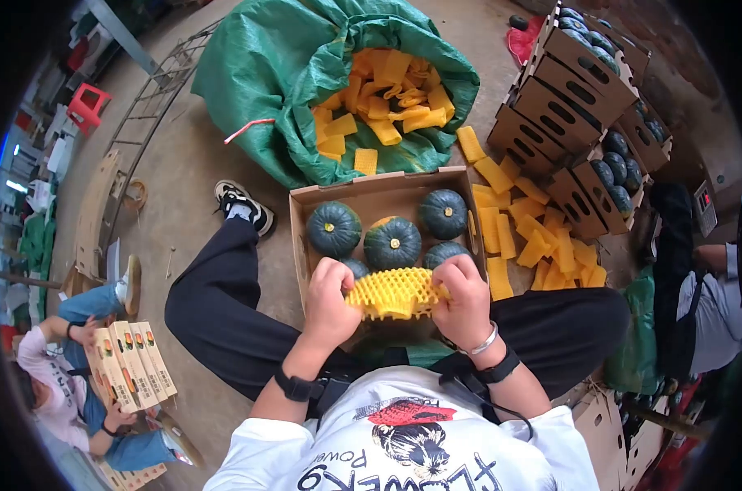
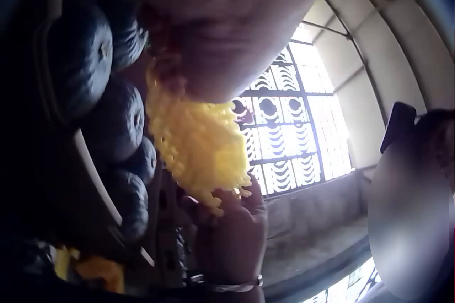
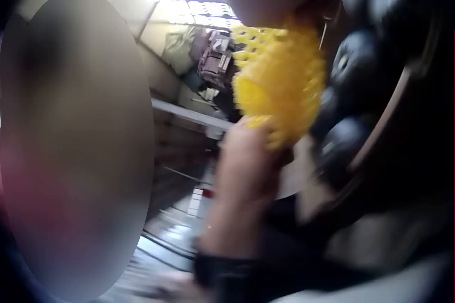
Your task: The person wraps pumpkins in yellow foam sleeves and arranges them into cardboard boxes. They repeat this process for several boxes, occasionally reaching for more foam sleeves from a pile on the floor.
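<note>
A yellow foam net [image 1: 395, 293] is stretched between both hands above the near edge of an open cardboard box [image 1: 338, 191]. The left hand [image 1: 332, 304] pinches one end of it, and the right hand [image 1: 463, 301] pinches the other, fingers curled. Inside the box lie several dark green pumpkins [image 1: 393, 243], two of them partly hidden behind the hands and net. The wrist views show the net [image 2: 202, 143] held at both ends beside the pumpkins [image 3: 355, 61].
Behind the box, a green sack [image 1: 265, 74] holds many yellow nets. More nets [image 1: 543, 237] lie on the floor to the right, below stacked boxes [image 1: 551, 106] of pumpkins. At the left a person [image 1: 56, 376] handles flat cartons [image 1: 134, 364].
</note>
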A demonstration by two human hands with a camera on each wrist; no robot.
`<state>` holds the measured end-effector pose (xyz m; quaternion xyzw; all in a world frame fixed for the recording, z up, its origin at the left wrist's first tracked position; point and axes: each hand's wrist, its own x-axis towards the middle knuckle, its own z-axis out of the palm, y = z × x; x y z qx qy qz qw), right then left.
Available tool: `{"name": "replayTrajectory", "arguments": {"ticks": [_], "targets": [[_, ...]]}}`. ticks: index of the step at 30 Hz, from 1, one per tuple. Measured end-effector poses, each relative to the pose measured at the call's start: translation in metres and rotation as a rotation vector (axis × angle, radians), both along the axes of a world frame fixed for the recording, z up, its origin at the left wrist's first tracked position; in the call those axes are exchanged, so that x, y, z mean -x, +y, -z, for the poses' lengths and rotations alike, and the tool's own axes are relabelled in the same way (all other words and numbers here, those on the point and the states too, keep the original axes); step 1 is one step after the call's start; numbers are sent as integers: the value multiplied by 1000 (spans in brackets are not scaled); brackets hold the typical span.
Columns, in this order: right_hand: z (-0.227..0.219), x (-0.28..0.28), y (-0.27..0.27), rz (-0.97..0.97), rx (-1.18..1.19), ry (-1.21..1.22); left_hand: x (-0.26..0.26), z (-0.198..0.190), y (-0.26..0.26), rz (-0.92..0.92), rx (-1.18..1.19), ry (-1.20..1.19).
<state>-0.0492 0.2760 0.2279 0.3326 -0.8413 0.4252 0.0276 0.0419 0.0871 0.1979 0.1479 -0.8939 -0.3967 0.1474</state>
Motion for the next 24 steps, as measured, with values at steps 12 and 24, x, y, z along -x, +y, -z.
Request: {"name": "replayTrajectory", "arguments": {"ticks": [12,24], "targets": [[44,58,-76,-410,-570,136,2,-1,-54,-201,-881,148],[16,26,-34,-37,663,-629,28,-21,31,59,-1106,161]]}}
